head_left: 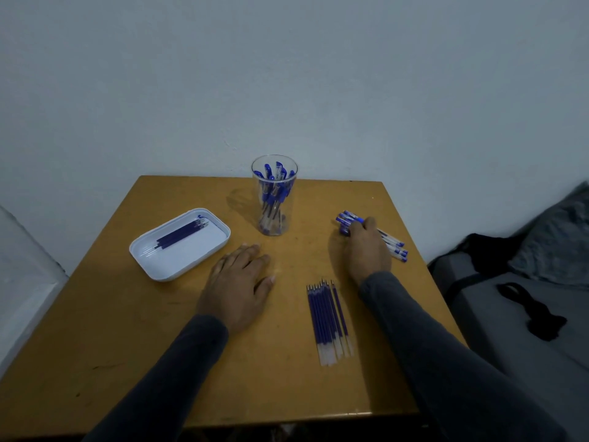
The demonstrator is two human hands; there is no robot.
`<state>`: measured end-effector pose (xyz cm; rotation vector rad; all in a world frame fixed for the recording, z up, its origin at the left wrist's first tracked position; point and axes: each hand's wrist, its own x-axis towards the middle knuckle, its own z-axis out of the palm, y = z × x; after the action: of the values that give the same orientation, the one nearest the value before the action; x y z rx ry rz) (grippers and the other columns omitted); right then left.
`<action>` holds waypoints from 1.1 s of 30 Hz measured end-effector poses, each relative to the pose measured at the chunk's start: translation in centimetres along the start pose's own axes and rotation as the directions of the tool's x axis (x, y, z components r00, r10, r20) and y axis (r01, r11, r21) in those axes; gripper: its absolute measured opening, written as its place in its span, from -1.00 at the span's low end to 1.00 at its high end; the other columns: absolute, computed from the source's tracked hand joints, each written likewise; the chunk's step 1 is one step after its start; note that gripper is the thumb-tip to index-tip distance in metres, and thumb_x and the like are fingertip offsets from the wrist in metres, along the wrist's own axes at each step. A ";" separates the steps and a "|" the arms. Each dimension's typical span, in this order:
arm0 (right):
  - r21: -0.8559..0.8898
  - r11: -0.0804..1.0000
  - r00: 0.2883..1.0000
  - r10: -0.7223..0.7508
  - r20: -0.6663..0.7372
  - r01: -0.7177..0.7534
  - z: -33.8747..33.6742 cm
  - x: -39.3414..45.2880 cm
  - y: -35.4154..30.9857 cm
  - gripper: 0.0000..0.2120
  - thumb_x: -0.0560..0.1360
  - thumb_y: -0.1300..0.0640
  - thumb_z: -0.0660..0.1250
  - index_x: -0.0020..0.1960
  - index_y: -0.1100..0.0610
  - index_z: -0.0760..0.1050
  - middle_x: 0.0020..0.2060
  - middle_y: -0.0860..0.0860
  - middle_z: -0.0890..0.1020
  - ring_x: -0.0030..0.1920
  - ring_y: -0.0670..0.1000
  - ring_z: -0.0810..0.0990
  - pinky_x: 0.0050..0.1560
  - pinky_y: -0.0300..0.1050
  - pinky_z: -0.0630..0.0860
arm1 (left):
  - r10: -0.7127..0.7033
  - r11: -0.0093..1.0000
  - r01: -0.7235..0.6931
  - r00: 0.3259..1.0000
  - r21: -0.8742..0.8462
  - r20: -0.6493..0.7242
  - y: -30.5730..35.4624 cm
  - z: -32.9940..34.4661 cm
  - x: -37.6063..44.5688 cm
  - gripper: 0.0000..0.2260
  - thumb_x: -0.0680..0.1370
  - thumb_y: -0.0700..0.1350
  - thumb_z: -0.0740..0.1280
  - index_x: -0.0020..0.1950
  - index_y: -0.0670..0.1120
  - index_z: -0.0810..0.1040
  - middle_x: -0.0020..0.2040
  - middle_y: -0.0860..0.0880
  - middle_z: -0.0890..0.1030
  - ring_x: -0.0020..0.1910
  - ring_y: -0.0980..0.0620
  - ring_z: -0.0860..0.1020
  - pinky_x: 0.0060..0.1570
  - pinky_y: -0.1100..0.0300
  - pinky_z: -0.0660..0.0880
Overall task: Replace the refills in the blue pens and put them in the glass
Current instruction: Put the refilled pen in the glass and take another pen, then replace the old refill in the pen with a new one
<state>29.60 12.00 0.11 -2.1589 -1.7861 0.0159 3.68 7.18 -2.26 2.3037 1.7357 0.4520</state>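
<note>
Blue capped pens with clear barrels (390, 243) lie in a small pile near the right edge of the square, ochre wooden desk (159, 362), and my right hand (366, 247) is down on top of that pile, covering its middle. Its fingers are curled over the pens toward the cap end, but from this angle I cannot tell whether they actually grip one or only rest there. The blue caps stick out beyond the knuckles toward the wall, and the other ends show to the right of the wrist. Just nearer to me, between the two forearms, a row of loose blue ink refills with clear tails (328, 320) lies side by side, tips pointing away from me, apart from the pile. My left hand (240, 282) rests flat on the desk near the centre, palm down, fingers straight and slightly spread, holding nothing. Beyond it, toward the far edge, the tall clear glass (274, 196) stands upright with several blue pens already standing in it, caps up. To the left of the glass sits a shallow white rectangular tray with rounded corners (159, 269), angled to the desk edge, holding a few dark refills bunched together. Both arms wear dark grey sleeves (446, 355). A pale blue-grey wall (287, 74) rises behind the desk.
</note>
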 end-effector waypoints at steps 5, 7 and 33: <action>0.009 1.000 1.000 0.021 0.005 -0.021 -0.1 0.3 0.0 -0.73 0.62 0.23 0.32 0.32 0.16 0.44 0.35 0.11 0.37 0.05 0.04 0.58 0.13 -0.01 0.62 | 0.007 1.000 -0.007 1.000 -0.008 0.007 -0.4 0.3 0.2 -0.52 0.66 0.22 0.08 0.56 0.12 0.29 0.62 0.11 0.18 0.61 0.10 0.05 0.56 0.02 0.00; 0.012 1.000 1.000 0.022 0.011 -0.022 -0.2 0.5 0.0 -0.71 0.63 0.22 0.31 0.33 0.15 0.43 0.34 0.11 0.38 0.05 0.04 0.59 0.12 -0.01 0.63 | 0.010 1.000 -0.010 1.000 -0.016 0.002 -0.4 0.3 0.2 -0.52 0.66 0.22 0.09 0.56 0.11 0.30 0.61 0.11 0.18 0.61 0.10 0.06 0.56 0.01 0.02; 0.031 0.978 0.974 -0.208 0.092 0.206 -7.3 -2.7 -8.6 -0.66 0.62 0.16 0.28 0.40 0.07 0.43 0.23 0.09 0.48 0.10 0.09 0.52 0.05 0.03 0.58 | 0.041 0.978 -0.096 0.959 -0.184 -0.281 -0.4 -0.1 -2.3 -0.62 0.60 0.15 0.16 0.19 -0.01 0.65 0.07 0.08 0.59 0.08 0.09 0.51 0.09 0.06 0.53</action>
<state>22.44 8.97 8.70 -1.9768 -2.0474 0.0874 2.71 5.09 -2.56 2.2497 1.6414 0.9548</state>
